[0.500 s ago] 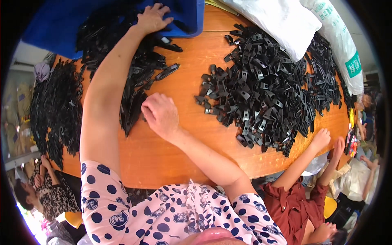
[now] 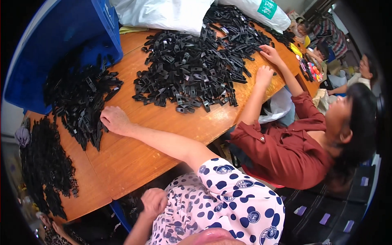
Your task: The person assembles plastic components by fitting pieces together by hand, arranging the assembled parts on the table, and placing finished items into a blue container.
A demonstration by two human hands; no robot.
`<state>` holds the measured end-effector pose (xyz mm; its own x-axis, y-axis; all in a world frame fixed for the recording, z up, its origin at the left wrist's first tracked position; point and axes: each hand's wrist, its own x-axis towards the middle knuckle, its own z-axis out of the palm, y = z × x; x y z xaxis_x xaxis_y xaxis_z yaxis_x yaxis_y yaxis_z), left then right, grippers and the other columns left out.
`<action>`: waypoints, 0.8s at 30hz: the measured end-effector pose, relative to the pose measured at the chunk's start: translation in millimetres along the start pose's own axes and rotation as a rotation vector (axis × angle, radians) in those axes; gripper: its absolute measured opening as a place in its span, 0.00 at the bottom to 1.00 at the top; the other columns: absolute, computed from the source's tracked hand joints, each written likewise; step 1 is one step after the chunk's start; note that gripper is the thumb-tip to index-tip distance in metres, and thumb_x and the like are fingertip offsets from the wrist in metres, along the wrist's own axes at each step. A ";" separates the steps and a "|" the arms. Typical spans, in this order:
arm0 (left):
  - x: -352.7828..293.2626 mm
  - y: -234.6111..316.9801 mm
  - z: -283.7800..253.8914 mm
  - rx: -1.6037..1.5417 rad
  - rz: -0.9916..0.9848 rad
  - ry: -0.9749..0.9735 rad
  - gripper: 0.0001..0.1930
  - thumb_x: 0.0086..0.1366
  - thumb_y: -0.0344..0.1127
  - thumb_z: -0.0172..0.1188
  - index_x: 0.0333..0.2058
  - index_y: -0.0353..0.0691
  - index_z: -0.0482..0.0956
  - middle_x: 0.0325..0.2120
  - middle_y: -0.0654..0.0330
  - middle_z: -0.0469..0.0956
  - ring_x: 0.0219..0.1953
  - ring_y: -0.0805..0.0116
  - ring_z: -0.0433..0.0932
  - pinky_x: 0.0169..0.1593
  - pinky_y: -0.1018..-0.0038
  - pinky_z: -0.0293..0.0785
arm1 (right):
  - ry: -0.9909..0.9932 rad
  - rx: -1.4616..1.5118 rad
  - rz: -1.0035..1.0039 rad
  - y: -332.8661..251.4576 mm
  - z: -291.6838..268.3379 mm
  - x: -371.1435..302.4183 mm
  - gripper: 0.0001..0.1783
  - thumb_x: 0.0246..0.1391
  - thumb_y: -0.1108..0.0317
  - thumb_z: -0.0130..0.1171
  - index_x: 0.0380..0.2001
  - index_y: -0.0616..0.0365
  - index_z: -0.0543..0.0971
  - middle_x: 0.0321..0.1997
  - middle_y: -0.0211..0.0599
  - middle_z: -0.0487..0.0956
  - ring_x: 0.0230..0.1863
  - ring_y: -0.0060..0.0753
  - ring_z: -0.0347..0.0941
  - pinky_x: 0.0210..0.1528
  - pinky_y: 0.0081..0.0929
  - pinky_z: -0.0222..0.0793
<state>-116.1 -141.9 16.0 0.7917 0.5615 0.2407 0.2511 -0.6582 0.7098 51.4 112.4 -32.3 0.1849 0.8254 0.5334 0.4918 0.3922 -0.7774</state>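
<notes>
My right hand (image 2: 116,121) rests on the wooden table (image 2: 163,122) with its fingers curled. It touches the right edge of a loose pile of slim black plastic parts (image 2: 83,108), and whatever its fingers may hold is hidden. My left hand (image 2: 154,201) is drawn back off the table's near edge, in front of my spotted shirt. Its fingers are bent inward, and I cannot make out anything in them. The pile of slim parts spills out of a tipped blue bin (image 2: 49,49) at the left.
A large heap of black clip-like parts (image 2: 188,73) fills the table's middle, below a white sack (image 2: 163,16). Another dark pile (image 2: 45,163) lies at the near left. A co-worker in a red shirt (image 2: 281,151) sits to my right, both hands at the table.
My left hand has come back from the blue bin to my body. The view has swung right, so the co-worker shows more fully. My right hand stays beside the slim parts.
</notes>
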 end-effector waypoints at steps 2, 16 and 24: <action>-44.2 -35.5 62.0 -0.063 -0.617 0.297 0.06 0.68 0.27 0.54 0.33 0.33 0.77 0.32 0.49 0.80 0.35 0.56 0.79 0.42 0.66 0.75 | -0.017 -0.017 0.014 -0.4 -0.6 -0.3 0.07 0.56 0.66 0.58 0.27 0.57 0.78 0.32 0.40 0.77 0.41 0.47 0.73 0.44 0.42 0.66; -21.8 -166.1 221.4 -0.594 -0.986 0.331 0.22 0.75 0.40 0.47 0.56 0.26 0.72 0.52 0.43 0.78 0.56 0.53 0.73 0.60 0.64 0.67 | -0.097 0.017 0.080 -5.5 -8.0 1.9 0.05 0.53 0.69 0.59 0.26 0.56 0.76 0.32 0.38 0.74 0.39 0.46 0.70 0.44 0.39 0.62; -3.1 -179.0 242.7 -0.671 -1.041 0.252 0.22 0.75 0.40 0.47 0.57 0.26 0.72 0.52 0.43 0.77 0.56 0.53 0.73 0.60 0.64 0.66 | -0.094 0.019 0.094 -9.2 -11.2 2.3 0.04 0.51 0.71 0.62 0.26 0.56 0.76 0.32 0.37 0.74 0.40 0.45 0.70 0.43 0.39 0.62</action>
<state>-28.3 -147.5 -272.5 0.2436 0.7878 -0.5657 0.3007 0.4932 0.8163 56.9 106.1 -20.2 0.1482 0.8930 0.4248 0.4592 0.3183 -0.8293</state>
